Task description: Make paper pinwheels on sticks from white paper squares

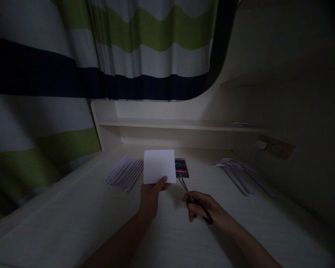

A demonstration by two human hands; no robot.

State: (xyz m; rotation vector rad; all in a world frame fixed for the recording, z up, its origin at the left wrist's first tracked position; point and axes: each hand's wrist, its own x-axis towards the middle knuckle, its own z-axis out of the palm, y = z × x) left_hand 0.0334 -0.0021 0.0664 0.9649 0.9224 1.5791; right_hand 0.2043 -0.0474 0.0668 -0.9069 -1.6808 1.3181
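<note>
My left hand (153, 193) pinches the lower edge of a white square sheet of paper (159, 166), thumb in front and fingers behind. The sheet is held up facing me. In my right hand (202, 206) is a pair of scissors (190, 199) with black handles, my fingers around the grips. Its blades point up and left, a little apart, close to the right side of the paper; whether they touch it I cannot tell. Behind the paper lies a dark phone-like object (182, 168) with a lit, blurred face, partly covered by the sheet.
Folded white paper strips (124, 172) lie in a row at left. More paper strips (236, 175) are piled at right on the pale tabletop (167, 230). A shelf (167, 124) runs along the back, a striped curtain (156, 48) hangs above, and a wall socket (275, 146) is at right.
</note>
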